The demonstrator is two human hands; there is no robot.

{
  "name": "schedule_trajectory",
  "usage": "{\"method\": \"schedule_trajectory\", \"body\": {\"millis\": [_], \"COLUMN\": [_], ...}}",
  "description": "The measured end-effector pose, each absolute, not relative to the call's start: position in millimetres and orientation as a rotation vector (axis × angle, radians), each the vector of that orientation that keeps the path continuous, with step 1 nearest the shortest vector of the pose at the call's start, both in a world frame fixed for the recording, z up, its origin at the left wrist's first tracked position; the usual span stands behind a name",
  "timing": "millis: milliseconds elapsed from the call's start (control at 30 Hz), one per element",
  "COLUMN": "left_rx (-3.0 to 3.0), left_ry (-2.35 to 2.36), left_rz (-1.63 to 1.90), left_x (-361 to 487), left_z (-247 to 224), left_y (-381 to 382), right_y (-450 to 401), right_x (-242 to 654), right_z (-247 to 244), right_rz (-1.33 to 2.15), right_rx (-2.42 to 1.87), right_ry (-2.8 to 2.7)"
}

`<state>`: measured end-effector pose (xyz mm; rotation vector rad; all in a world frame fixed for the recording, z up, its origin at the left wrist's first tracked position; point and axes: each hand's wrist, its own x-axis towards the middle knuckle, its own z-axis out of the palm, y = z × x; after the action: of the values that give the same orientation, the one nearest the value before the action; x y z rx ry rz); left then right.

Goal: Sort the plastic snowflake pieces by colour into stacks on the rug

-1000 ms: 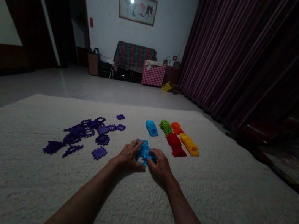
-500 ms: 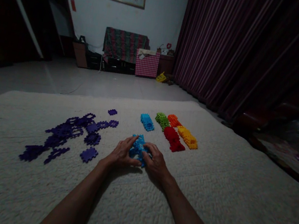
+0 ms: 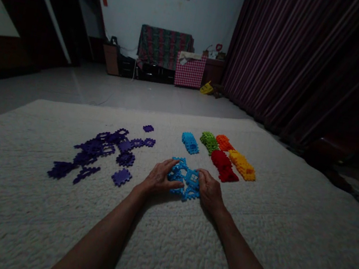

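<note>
1. The left hand is curled around the left side of a cluster of blue pieces, thumb toward the near edge of the mat and fingers toward its far edge, gripping it.
2. The right hand grips the cluster's right side, fingers bent at the edge of a piece with a window pattern; its thumb is hard to make out.
3. The cluster sits between both hands, around the middle of the mat.
4. Beyond it, toward the far edge, lies a blue stack.
5. Toward the far right corner lie a green stack, an orange stack, a red stack and a yellow stack, close together.
6. On the left-edge side, purple pieces spread in an overlapping heap, with one purple square apart on the near side and a small purple piece close to the far edge.
</note>
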<state>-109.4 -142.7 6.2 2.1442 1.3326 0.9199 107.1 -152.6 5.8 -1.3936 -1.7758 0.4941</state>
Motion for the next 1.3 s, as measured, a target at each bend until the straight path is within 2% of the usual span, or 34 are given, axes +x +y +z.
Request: {"method": "schedule_trajectory", "body": {"millis": [333,567,767,1067,1300], "left_rx": [1.75,1.75,1.771,1.876,2.177], "left_ry": [1.372,1.406,1.528,1.709,1.45], "left_rz": [1.219,1.266,1.259,1.166,1.08], "left_x": [-110.0,-107.1,-105.9,-112.1,-116.3], "left_z": [4.7,0.7,4.2,8.3,-9.5], "left_y": [-136.5,-134.6,-130.3,-83.4,-76.2], "right_y": [-106.1,-129.2,-137.2,-99.6,-32.4], "right_x": [115.6,101.0,90.9,105.1,79.9], "right_z": [13.2,8.3,18.6,20.5,6.1], "right_rz": [0.325,0.062,0.073,0.139,0.064], "right_rx": [-1.538,-1.788,-1.853,-1.677,-1.483], "right_ry": [-1.861,-1.953,-2.06,-1.935,-1.716]}}
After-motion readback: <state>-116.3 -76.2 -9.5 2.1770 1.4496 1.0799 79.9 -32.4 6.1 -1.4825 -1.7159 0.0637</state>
